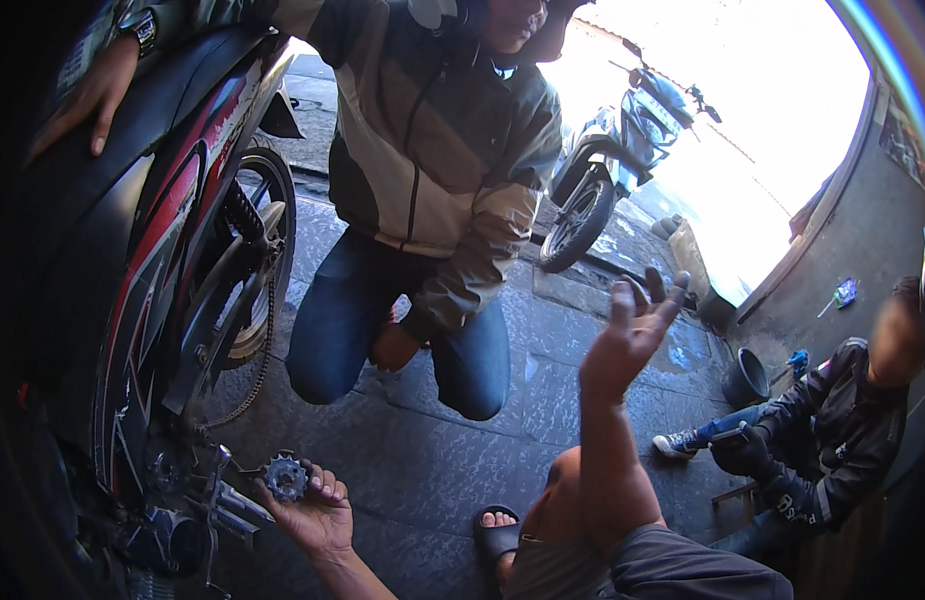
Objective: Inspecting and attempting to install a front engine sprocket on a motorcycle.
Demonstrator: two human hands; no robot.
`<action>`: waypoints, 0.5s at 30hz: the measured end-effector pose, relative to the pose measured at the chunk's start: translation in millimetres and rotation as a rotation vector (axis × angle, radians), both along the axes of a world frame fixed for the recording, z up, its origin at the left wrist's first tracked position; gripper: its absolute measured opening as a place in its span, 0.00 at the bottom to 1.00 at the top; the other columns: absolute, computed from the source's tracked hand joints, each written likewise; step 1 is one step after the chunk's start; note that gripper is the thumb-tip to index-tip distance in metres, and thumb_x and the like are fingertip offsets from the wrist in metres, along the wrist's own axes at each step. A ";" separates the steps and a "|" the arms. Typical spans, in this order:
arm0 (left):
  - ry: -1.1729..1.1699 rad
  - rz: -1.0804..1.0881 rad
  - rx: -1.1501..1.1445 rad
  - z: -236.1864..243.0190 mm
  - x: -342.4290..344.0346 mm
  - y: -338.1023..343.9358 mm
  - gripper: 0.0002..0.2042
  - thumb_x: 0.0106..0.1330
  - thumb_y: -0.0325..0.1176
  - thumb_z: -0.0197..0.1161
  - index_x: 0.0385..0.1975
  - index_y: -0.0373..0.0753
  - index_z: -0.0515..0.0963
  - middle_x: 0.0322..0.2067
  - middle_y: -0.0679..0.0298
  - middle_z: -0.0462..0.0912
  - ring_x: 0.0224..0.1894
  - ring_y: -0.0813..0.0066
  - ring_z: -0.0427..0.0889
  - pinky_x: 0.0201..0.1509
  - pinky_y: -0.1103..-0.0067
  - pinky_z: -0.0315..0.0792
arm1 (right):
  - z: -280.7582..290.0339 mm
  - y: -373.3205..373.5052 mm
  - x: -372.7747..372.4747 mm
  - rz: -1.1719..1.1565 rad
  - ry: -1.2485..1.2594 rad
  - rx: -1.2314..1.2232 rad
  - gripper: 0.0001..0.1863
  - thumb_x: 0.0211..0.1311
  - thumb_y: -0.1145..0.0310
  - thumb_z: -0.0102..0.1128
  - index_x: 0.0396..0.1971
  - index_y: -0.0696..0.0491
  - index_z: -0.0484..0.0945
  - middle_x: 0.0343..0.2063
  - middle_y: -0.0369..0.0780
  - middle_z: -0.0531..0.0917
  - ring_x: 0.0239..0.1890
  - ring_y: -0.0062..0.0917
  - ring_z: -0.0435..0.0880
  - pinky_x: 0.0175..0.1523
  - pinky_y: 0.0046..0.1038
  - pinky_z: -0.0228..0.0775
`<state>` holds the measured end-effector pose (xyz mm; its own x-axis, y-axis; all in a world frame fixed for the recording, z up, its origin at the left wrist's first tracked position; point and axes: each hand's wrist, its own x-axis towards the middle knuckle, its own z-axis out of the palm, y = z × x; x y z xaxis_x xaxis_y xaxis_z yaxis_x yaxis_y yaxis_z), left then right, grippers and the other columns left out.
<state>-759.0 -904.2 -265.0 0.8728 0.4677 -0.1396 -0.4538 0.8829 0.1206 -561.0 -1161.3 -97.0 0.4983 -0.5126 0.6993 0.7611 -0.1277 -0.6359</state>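
My left hand point(320, 515) is closed on a small toothed sprocket point(285, 478), dark metal with holes around its middle. It is beside the lower side of a red and black motorcycle point(162, 215), close to the foot lever point(219, 470). A loose chain point(257, 388) hangs from the rear wheel point(272, 200) down toward the engine point(167, 540). My right hand point(627, 345) is raised in the air over my knee, with its fingers spread and nothing in them.
A person in a brown and beige jacket point(412, 150) kneels opposite me, one hand on the motorcycle seat. Another person point(832, 440) sits at the right holding a dark device. A second motorcycle point(622, 140) stands behind. A black bucket point(747, 377) is by the wall.
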 end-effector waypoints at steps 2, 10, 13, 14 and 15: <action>0.000 0.018 -0.006 -2.3 0.1 4.8 0.33 0.65 0.63 0.55 0.40 0.29 0.76 0.22 0.59 0.75 0.22 0.70 0.75 0.25 0.76 0.75 | 2.9 -22.7 11.6 -0.038 0.096 0.067 0.41 0.61 0.78 0.54 0.73 0.53 0.46 0.55 0.44 0.69 0.49 0.24 0.72 0.54 0.28 0.66; 0.052 0.079 -0.016 -6.7 -5.1 16.1 0.34 0.62 0.65 0.57 0.37 0.31 0.77 0.21 0.60 0.77 0.21 0.70 0.75 0.23 0.76 0.73 | -7.4 -30.2 21.4 -0.057 0.106 0.126 0.42 0.60 0.76 0.57 0.73 0.53 0.48 0.48 0.41 0.71 0.41 0.19 0.71 0.46 0.24 0.65; 0.035 0.079 0.000 -7.4 -8.3 17.5 0.33 0.64 0.63 0.57 0.39 0.30 0.77 0.22 0.60 0.75 0.23 0.71 0.75 0.25 0.76 0.74 | -11.3 -24.9 24.3 -0.047 0.171 0.089 0.42 0.60 0.76 0.56 0.73 0.53 0.47 0.48 0.41 0.71 0.41 0.20 0.71 0.47 0.24 0.65; 0.038 0.084 0.003 -6.7 -9.1 17.8 0.33 0.64 0.63 0.57 0.39 0.30 0.77 0.22 0.60 0.75 0.23 0.71 0.75 0.25 0.76 0.74 | -12.8 -22.9 24.8 -0.044 0.193 0.105 0.42 0.61 0.76 0.56 0.73 0.53 0.47 0.47 0.41 0.71 0.42 0.20 0.71 0.47 0.24 0.65; 0.029 0.083 0.001 -5.6 -8.9 17.8 0.33 0.64 0.63 0.57 0.39 0.30 0.77 0.22 0.60 0.75 0.23 0.71 0.75 0.26 0.76 0.74 | -13.7 -21.2 24.9 -0.037 0.190 0.089 0.42 0.61 0.76 0.56 0.73 0.53 0.47 0.47 0.41 0.71 0.42 0.20 0.71 0.47 0.24 0.65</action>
<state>-767.9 -886.3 -270.6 0.8267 0.5383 -0.1635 -0.5217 0.8423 0.1355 -536.0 -1182.5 -110.7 0.5965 -0.5883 0.5459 0.6223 -0.0904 -0.7775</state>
